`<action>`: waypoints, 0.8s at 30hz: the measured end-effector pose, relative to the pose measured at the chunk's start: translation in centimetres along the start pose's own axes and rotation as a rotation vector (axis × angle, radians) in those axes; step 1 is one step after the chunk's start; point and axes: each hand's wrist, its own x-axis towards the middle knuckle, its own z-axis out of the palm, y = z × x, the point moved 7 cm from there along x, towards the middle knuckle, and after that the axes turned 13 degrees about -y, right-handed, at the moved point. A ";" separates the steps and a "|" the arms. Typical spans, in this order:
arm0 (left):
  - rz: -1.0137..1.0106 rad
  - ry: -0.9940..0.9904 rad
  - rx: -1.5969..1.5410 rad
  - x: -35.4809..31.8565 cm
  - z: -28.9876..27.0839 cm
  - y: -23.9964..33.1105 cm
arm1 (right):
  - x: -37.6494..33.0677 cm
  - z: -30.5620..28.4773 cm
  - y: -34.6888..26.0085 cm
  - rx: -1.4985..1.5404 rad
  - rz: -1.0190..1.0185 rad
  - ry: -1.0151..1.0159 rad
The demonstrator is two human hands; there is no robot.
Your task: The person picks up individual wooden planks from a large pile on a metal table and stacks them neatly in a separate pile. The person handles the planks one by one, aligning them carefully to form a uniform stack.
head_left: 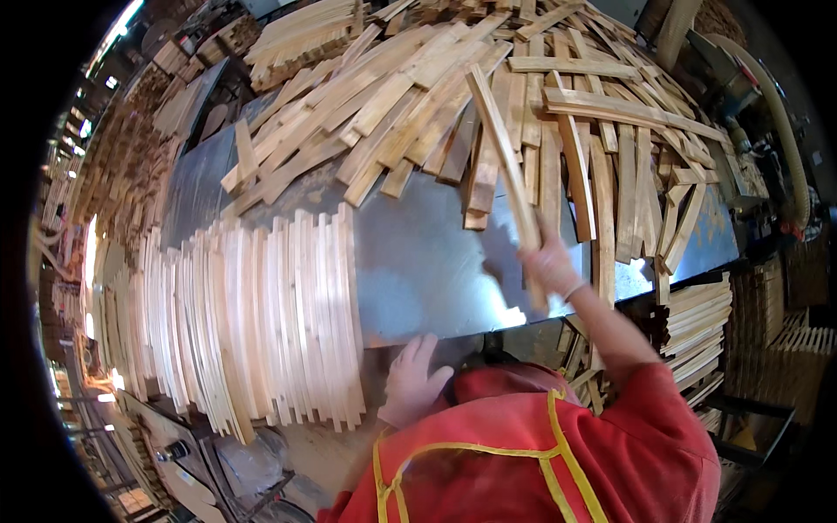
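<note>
On the grey metal table [418, 253], a big loose heap of wooden slats [453, 96] sprawls across the far side, the pieces lying crosswise over one another. Along the near left edge stands a neat row of sorted slats [261, 322], packed side by side on edge, touching, and fanning slightly toward the corner. Lower at the right, beyond the table edge, more stacked slats [697, 322] lie flat in tidy layers.

The step in hand looks like sorting: drawing one piece from the heap to join the packed row. The right hand [549, 266] is clenched around the lower part of a single long slat [506, 174], which rises tilted, its upper end above the heap and its lower end near the table's near edge. The left hand [414, 379] lies flat and released, fingers spread, at the near rim just beside the row's right end; whether it presses on bare metal or on a thin piece I cannot tell, since the spot is blurred.

The next move likely calls for swinging the slat clear of the heap without dragging neighbours, turning it on edge, and setting it flush against the last slat in the row.
</note>
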 end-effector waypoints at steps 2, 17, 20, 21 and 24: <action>0.092 0.114 -0.230 -0.2 1.0 -2.0 | -4.0 9.5 0.0 0.236 0.032 -0.073; -0.248 0.478 0.469 -4.0 -1.9 -7.9 | 1.0 33.8 -4.7 -0.253 -0.180 -1.025; -0.329 0.301 0.448 -2.2 -3.6 -7.3 | 4.5 27.4 -2.7 0.179 -0.175 -0.720; -0.368 0.245 0.460 -1.8 -3.8 -7.7 | 5.6 24.1 -2.2 0.297 -0.187 -0.586; -0.368 0.441 0.596 -1.7 -5.6 -8.3 | 10.2 11.4 0.5 0.488 -0.116 -0.055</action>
